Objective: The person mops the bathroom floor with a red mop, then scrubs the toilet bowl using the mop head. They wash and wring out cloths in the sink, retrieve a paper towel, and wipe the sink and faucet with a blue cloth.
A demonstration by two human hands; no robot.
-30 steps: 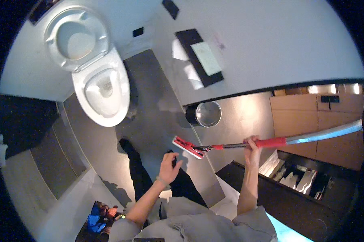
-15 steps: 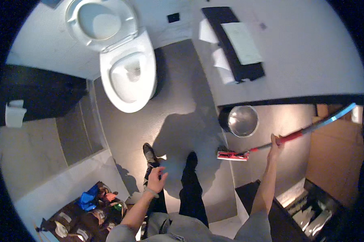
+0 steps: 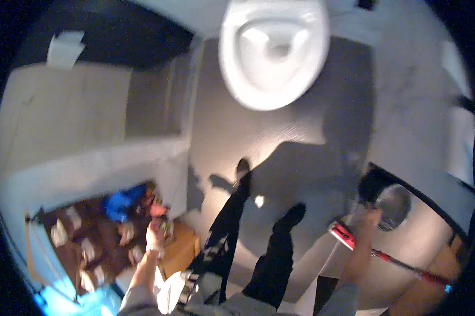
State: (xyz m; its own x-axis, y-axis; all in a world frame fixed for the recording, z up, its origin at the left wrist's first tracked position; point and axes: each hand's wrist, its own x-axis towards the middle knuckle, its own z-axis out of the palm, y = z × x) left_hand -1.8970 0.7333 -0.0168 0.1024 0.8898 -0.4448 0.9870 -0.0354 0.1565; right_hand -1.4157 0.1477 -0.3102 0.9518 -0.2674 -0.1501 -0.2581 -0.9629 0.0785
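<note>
My right hand [image 3: 373, 215] is at the near left rim of a round waste bin [image 3: 394, 208] with a clear liner. Motion blurs its fingers, so whether they grip the rim is unclear. Under my right forearm runs a flat mop [image 3: 343, 236] with a red and white head; its dark and red handle extends to the lower right, apart from my hand. My left hand [image 3: 154, 237], also smeared, is beside a brown organizer [image 3: 103, 231] with several filled pockets. A blue bundle [image 3: 124, 203] and an orange-red item [image 3: 157, 209] sit near that hand.
A white toilet [image 3: 271, 97] stands ahead on the grey floor [image 3: 279, 131]. A small white scrap [image 3: 259, 200] lies between my feet. A wooden box-like piece [image 3: 182, 245] is beside my left leg; white paper [image 3: 66, 50] hangs on the dark left wall.
My right hand has let go of the mop handle and moved to the bin; the mop now slopes down rightward. My left hand has moved left to the organizer. The view has shifted left.
</note>
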